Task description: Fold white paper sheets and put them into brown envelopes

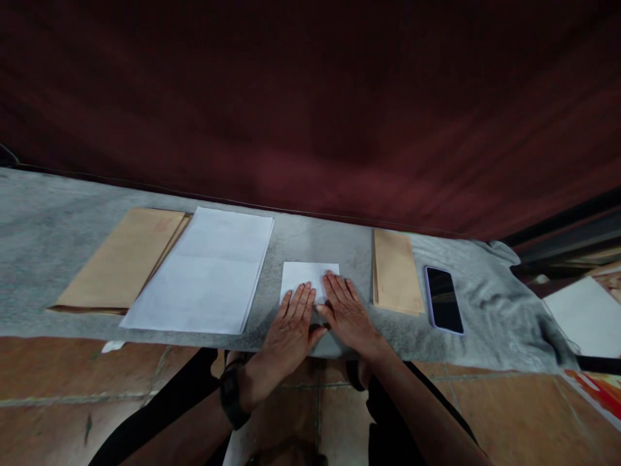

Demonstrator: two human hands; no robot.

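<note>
A small white sheet of paper (301, 270), apparently folded, lies on the grey cloth in front of me. My left hand (292, 327) rests flat on its lower left part, fingers stretched forward. On the lower right part my right hand (347, 310) lies flat too, its fingers extended. Both thumbs point inward toward each other. The palms hide the paper's near edge. Left of my hands is a stack of large white paper sheets (204, 272), partly over several brown envelopes (121, 259). Smaller brown envelopes (396, 272) lie to the right of my right hand.
A phone (444, 299) in a light purple case lies right of the small envelopes. The grey cloth (325, 236) covers the narrow surface, rumpled at its right end. A dark red panel (310, 129) rises behind. Tiled floor (72, 375) shows below the front edge.
</note>
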